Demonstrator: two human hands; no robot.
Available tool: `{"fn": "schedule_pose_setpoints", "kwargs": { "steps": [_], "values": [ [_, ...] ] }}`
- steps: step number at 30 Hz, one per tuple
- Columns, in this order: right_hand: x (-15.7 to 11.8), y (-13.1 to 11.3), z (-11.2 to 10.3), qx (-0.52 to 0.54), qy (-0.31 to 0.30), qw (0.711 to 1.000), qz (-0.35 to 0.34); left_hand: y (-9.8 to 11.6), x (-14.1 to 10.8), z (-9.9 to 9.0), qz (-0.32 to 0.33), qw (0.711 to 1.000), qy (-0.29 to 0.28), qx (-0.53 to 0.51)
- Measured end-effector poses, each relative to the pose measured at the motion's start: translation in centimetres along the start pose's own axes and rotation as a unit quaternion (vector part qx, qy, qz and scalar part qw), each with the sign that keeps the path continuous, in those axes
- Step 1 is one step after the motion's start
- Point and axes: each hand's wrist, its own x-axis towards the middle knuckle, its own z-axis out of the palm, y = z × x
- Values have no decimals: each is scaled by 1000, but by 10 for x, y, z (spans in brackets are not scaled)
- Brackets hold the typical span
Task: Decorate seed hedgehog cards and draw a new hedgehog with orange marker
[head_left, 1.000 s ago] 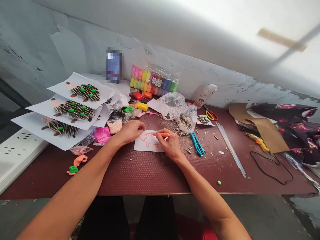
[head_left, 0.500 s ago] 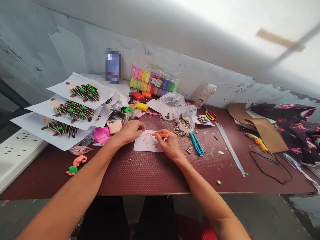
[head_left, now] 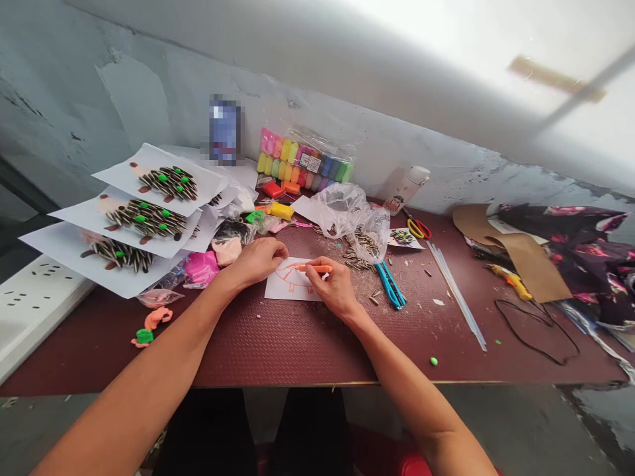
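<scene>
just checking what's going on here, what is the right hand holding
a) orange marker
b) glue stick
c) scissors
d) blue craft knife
a: the right hand grips the orange marker in its fingers, with the tip at the orange line drawing on the white paper.

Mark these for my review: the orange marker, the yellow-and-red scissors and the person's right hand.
orange marker (head_left: 321, 269), head view, on its barrel.
yellow-and-red scissors (head_left: 419, 229), head view, on the finger loops.
right hand (head_left: 336, 287), head view, on the back of the hand.
</scene>
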Motion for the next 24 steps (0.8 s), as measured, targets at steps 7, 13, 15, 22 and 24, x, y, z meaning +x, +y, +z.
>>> {"fn": "schedule_pose_setpoints", "kwargs": {
  "steps": [7,13,15,22,24],
  "values": [
    [0,0,-2,9,-7,1000,9,-2,1,2,6,1000,5,6],
    [0,-1,-1,6,8,1000,5,-3,1,2,6,1000,8,4],
    [0,-2,0,7,2,1000,4,-3,1,2,9,1000,8,2],
    [-1,-3,2,-10,-8,1000,12,-4,1,3,11,1000,11,-1],
    [-1,-3,1,-10,-5,1000,11,-4,1,3,9,1000,8,-1]
  ]
}}
